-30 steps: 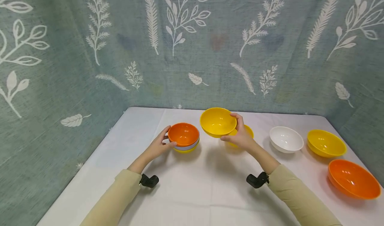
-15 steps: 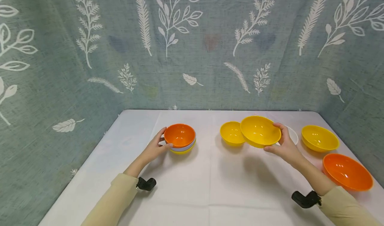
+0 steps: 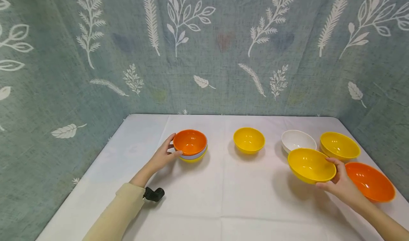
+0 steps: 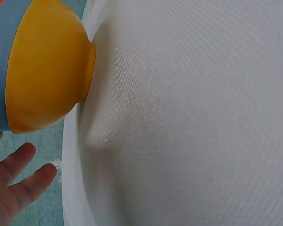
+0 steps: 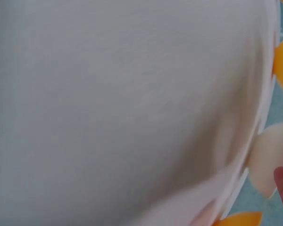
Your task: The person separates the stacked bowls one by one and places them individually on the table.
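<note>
My left hand (image 3: 162, 156) lies around the left side of a nested stack, its thumb and fingers at the rim of the orange bowl (image 3: 190, 143) on top. Under that sit a grey-blue bowl (image 4: 4, 61) and a yellow bowl (image 4: 52, 70) whose foot is at the cloth. Two fingers spread apart below the stack in the left wrist view. My right hand (image 3: 340, 178) grips a larger yellow bowl (image 3: 311, 165) by its right edge, thumb in front, tilted above the table. Only fingertips (image 5: 282, 180) of this hand show in the right wrist view.
A small yellow bowl (image 3: 249, 140) stands mid-table. To the right are a white bowl (image 3: 298, 138), another yellow bowl (image 3: 339, 145) and a large orange bowl (image 3: 370, 182), close to the held one. A leaf-patterned curtain (image 3: 204, 56) backs the white-covered table (image 3: 191, 205).
My right hand has carried the yellow bowl rightward and nearer to me, past the small yellow bowl and to the front of the white one. The left hand stays at the stack.
</note>
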Demonstrator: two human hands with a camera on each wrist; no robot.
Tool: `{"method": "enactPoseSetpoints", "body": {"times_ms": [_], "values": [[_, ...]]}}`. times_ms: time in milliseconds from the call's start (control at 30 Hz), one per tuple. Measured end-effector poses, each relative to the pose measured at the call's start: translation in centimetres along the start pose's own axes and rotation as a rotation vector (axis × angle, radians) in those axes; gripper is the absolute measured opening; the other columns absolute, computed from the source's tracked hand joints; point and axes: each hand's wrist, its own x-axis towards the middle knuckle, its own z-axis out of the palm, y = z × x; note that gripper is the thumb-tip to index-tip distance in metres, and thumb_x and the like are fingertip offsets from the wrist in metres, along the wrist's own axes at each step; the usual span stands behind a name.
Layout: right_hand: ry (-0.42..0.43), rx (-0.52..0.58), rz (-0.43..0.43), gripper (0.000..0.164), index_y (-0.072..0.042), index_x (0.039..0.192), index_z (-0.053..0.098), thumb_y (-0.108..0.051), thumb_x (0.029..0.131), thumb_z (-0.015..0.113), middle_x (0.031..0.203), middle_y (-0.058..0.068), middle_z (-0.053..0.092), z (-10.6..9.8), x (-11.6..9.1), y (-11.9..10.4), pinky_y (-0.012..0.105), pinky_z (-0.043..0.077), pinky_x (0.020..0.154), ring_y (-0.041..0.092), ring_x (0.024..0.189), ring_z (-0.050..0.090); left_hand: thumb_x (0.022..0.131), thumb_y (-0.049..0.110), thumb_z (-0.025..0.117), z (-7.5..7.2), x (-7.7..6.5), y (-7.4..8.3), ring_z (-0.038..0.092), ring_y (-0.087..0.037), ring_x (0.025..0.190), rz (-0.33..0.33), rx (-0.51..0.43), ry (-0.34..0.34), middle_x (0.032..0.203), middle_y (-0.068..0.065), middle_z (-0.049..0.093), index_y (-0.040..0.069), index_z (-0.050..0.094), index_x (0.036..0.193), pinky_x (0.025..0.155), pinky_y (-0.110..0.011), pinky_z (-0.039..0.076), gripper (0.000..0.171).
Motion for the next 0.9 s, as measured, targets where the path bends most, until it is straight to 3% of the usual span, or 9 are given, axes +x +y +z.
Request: {"method": "enactPoseSetpoints", "body": {"times_ms": [133, 433, 567, 633, 667, 733, 800, 867, 900], "values": [[-0.029, -0.052, 0.051, 0.086, 0.002, 0.134, -0.004, -0.018, 0.086, 0.064, 0.137, 0.034, 0.006, -0.6, -0.6, 0.9, -0.003, 0.033, 0.072, 0.048, 0.116, 0.022, 0.089, 0.017, 0.060, -0.2, -0.1, 0.3, 0.040, -0.041, 0.123, -0.013, -0.027, -0.007, 0.146, -0.023, 0.024, 0.005, 0.014, 0.146, 0.093, -0.052, 0.040, 0.074], [-0.038, -0.189, 0.082, 0.092, 0.005, 0.135, 0.000, -0.027, 0.083, 0.068, 0.135, 0.036, 0.011, -1.0, -1.1, 2.1, -0.002, 0.033, 0.070, 0.050, 0.115, 0.028, 0.089, 0.027, 0.060, 0.1, 0.1, -0.8, 0.041, -0.037, 0.123, 0.005, -0.017, -0.002, 0.148, -0.016, 0.024, 0.009, 0.014, 0.147, 0.092, -0.048, 0.042, 0.076], [-0.031, -0.218, 0.046, 0.091, 0.006, 0.134, 0.004, -0.026, 0.081, 0.070, 0.132, 0.036, 0.015, -0.8, -1.2, 2.5, -0.003, 0.025, 0.081, 0.049, 0.113, 0.030, 0.089, 0.026, 0.060, 0.1, 0.1, -0.9, 0.040, -0.037, 0.123, -0.002, -0.019, 0.002, 0.148, -0.015, 0.024, 0.011, 0.014, 0.147, 0.093, -0.049, 0.041, 0.075], [-0.036, -0.216, 0.032, 0.089, 0.006, 0.134, 0.005, -0.025, 0.082, 0.069, 0.132, 0.037, 0.015, -0.7, -1.2, 2.7, 0.006, 0.024, 0.096, 0.050, 0.113, 0.029, 0.089, 0.026, 0.060, 0.1, 0.1, -0.8, 0.041, -0.036, 0.123, -0.006, -0.018, 0.003, 0.148, -0.015, 0.025, 0.012, 0.014, 0.147, 0.093, -0.049, 0.041, 0.075], [-0.037, -0.230, 0.025, 0.088, 0.005, 0.134, 0.006, -0.026, 0.082, 0.069, 0.132, 0.036, 0.016, -0.6, -1.2, 2.7, 0.005, 0.021, 0.097, 0.049, 0.114, 0.029, 0.089, 0.026, 0.060, 0.0, 0.1, -0.8, 0.041, -0.036, 0.123, -0.007, -0.019, 0.004, 0.148, -0.015, 0.025, 0.012, 0.014, 0.147, 0.092, -0.049, 0.041, 0.075], [-0.048, -0.240, -0.001, 0.086, 0.006, 0.134, 0.008, -0.025, 0.081, 0.069, 0.132, 0.036, 0.018, -0.7, -1.1, 2.7, 0.026, 0.028, 0.106, 0.050, 0.113, 0.029, 0.089, 0.025, 0.060, 0.0, 0.1, -0.8, 0.041, -0.036, 0.122, -0.002, -0.016, 0.002, 0.147, -0.016, 0.025, 0.012, 0.014, 0.147, 0.092, -0.048, 0.042, 0.075], [-0.064, -0.245, -0.016, 0.086, 0.007, 0.134, 0.009, -0.024, 0.081, 0.069, 0.133, 0.036, 0.016, -0.7, -1.0, 2.7, 0.056, 0.026, 0.101, 0.052, 0.115, 0.027, 0.089, 0.024, 0.060, 0.0, 0.1, -0.7, 0.041, -0.036, 0.122, 0.003, -0.013, 0.001, 0.147, -0.016, 0.025, 0.010, 0.015, 0.147, 0.092, -0.048, 0.042, 0.075], [-0.079, -0.245, -0.026, 0.086, 0.008, 0.135, 0.009, -0.024, 0.081, 0.069, 0.135, 0.036, 0.014, -0.7, -0.9, 2.8, 0.063, 0.025, 0.097, 0.053, 0.116, 0.024, 0.089, 0.023, 0.060, -0.1, 0.0, -0.7, 0.041, -0.037, 0.122, 0.009, -0.015, -0.001, 0.147, -0.017, 0.025, 0.009, 0.015, 0.147, 0.092, -0.048, 0.042, 0.074], [-0.089, -0.236, -0.024, 0.087, 0.008, 0.135, 0.008, -0.023, 0.081, 0.069, 0.136, 0.037, 0.011, -0.7, -0.9, 2.8, 0.071, 0.022, 0.088, 0.054, 0.118, 0.021, 0.089, 0.023, 0.060, -0.1, 0.0, -0.7, 0.041, -0.038, 0.122, 0.012, -0.017, -0.002, 0.147, -0.018, 0.025, 0.009, 0.014, 0.147, 0.092, -0.049, 0.042, 0.074]]}}
